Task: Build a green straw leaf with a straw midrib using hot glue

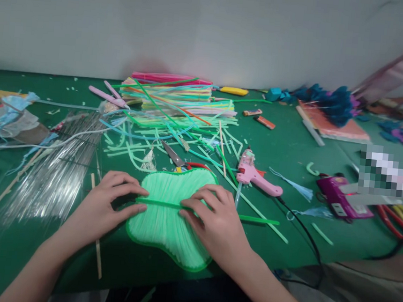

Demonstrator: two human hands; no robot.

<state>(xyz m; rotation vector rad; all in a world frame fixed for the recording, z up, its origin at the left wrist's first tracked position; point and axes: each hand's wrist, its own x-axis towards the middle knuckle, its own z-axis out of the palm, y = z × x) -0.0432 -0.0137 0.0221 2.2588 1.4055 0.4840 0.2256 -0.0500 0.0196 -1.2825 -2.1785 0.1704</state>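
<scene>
Lying on the near part of the green bench [286,146], the pale green fuzzy panel [163,227] looks light, soft and easily bent, its ribs likely to shift if squeezed. The left hand [103,208] is at its left side, finger and thumb straddling the strip; whether they clamp, I cannot tell. The right hand [218,218], on its right half, nips the green strip [163,203] across its middle, probably its firmest hold.
</scene>
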